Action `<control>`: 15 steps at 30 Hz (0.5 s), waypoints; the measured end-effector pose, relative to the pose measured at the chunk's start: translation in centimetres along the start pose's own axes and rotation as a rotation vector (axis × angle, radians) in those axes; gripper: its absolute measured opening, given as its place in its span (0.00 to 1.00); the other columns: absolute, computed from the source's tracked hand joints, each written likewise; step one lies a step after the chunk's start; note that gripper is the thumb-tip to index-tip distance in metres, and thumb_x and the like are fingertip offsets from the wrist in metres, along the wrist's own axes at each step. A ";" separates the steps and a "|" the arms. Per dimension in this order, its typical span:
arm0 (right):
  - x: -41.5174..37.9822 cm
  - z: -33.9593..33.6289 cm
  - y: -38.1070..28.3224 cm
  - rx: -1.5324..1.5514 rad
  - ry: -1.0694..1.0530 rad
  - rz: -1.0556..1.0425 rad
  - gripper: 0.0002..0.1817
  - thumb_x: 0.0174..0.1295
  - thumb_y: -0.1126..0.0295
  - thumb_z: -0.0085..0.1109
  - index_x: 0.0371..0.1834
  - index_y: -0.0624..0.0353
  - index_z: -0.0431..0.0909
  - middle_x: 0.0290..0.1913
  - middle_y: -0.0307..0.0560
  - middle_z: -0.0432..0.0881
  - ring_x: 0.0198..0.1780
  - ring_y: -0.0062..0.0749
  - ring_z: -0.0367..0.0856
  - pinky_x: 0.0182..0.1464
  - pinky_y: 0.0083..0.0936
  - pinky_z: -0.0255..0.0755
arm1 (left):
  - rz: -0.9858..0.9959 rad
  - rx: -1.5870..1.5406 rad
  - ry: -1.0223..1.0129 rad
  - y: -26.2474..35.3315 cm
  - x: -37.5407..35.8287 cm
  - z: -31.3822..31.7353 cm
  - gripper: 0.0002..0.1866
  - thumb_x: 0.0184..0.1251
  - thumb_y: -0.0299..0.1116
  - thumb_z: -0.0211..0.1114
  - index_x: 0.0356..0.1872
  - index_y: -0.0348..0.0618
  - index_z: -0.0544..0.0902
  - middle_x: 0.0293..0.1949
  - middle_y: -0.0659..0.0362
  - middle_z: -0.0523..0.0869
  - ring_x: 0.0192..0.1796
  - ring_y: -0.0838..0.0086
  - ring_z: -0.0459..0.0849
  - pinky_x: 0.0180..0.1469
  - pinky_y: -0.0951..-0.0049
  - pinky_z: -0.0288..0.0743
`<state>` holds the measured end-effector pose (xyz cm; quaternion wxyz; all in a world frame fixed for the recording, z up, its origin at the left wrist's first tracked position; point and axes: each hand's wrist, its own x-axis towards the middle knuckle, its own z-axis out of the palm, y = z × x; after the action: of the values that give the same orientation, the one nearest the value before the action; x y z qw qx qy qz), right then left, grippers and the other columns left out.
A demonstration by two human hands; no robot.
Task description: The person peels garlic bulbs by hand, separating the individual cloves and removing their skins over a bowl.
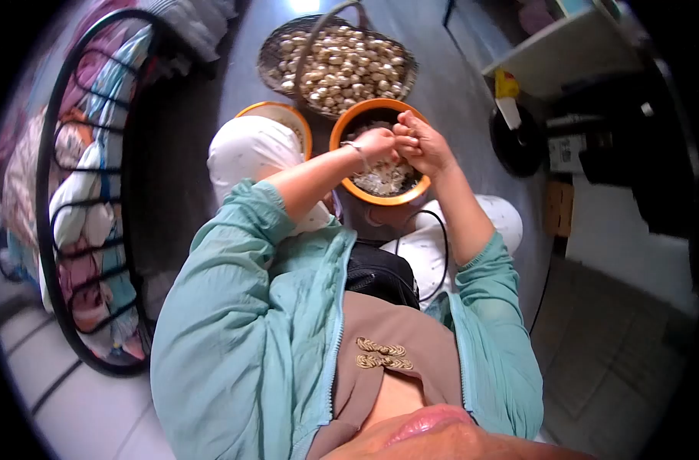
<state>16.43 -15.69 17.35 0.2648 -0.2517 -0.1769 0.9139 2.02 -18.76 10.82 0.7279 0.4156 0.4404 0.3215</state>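
Observation:
Over an orange-rimmed bucket [336,146], my two hands meet with their fingers touching. My left hand [376,146], with a bracelet at the wrist, is closed, its fingertips pressed against the other hand. The fingers of my right hand [426,146] are bent inward towards it. Whatever lies between the fingers is hidden or too small to name. Pale, papery scraps [382,180] lie inside the dark bucket below. Just beyond it is a woven basket [270,57] with a tall handle, filled with whitish round bulbs [349,65] that look like garlic.
A second orange-rimmed container [308,126] is partly hidden behind my left knee [254,149]. On the left, a black metal frame [47,184] stands beside piled cloth. A pale table [564,57] and a round black object [516,142] are on the right.

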 end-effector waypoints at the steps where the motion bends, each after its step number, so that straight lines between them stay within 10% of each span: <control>1: 0.7 0.7 -0.4 -0.052 0.034 0.026 0.12 0.69 0.57 0.47 0.38 0.55 0.69 0.26 0.35 0.68 0.16 0.10 0.59 0.15 0.08 0.54 | 0.046 -0.014 0.008 1.1 -1.1 0.9 0.07 0.63 0.31 0.55 0.33 0.39 0.78 0.26 0.57 0.81 0.29 0.74 0.82 0.25 0.72 0.76; 4: 3.9 5.0 -1.5 -0.189 0.006 0.092 0.11 0.69 0.59 0.47 0.36 0.56 0.69 0.26 0.35 0.69 0.17 0.11 0.60 0.14 0.09 0.50 | 0.020 0.366 0.032 -0.8 0.8 0.3 0.10 0.58 0.30 0.54 0.34 0.36 0.81 0.26 0.56 0.85 0.32 0.73 0.84 0.37 0.72 0.76; 9: 11.0 11.7 0.7 -0.485 0.049 0.080 0.15 0.67 0.61 0.50 0.45 0.63 0.72 0.34 0.43 0.76 0.35 0.25 0.77 0.34 0.17 0.73 | 0.026 0.269 -0.056 0.5 -0.4 0.9 0.13 0.59 0.37 0.57 0.37 0.38 0.81 0.22 0.56 0.82 0.19 0.73 0.79 0.21 0.73 0.72; 11: 13.4 13.3 2.5 -0.471 0.022 0.090 0.18 0.67 0.60 0.50 0.49 0.65 0.71 0.38 0.49 0.77 0.42 0.36 0.79 0.43 0.25 0.77 | 0.369 0.486 0.000 1.2 -1.0 0.9 0.16 0.59 0.40 0.60 0.44 0.42 0.81 0.32 0.51 0.84 0.30 0.69 0.83 0.32 0.70 0.76; 12: 14.4 13.8 3.0 -0.417 -0.030 0.125 0.20 0.67 0.58 0.50 0.51 0.66 0.69 0.41 0.55 0.77 0.46 0.46 0.79 0.50 0.36 0.77 | 0.519 0.582 0.123 2.0 -1.1 1.5 0.22 0.62 0.40 0.61 0.57 0.45 0.74 0.52 0.52 0.79 0.54 0.69 0.77 0.54 0.68 0.70; 15: 16.7 14.9 4.4 -0.469 0.063 0.280 0.31 0.67 0.50 0.46 0.63 0.66 0.62 0.60 0.63 0.64 0.58 0.55 0.70 0.57 0.52 0.68 | 0.578 0.560 0.116 0.8 0.3 1.3 0.24 0.62 0.41 0.62 0.58 0.45 0.72 0.56 0.53 0.75 0.58 0.69 0.73 0.58 0.67 0.65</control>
<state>-5.81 -12.52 21.34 0.0756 -0.3567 -0.3388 0.8673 3.18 -18.58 11.75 0.4404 0.6856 0.4163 0.4033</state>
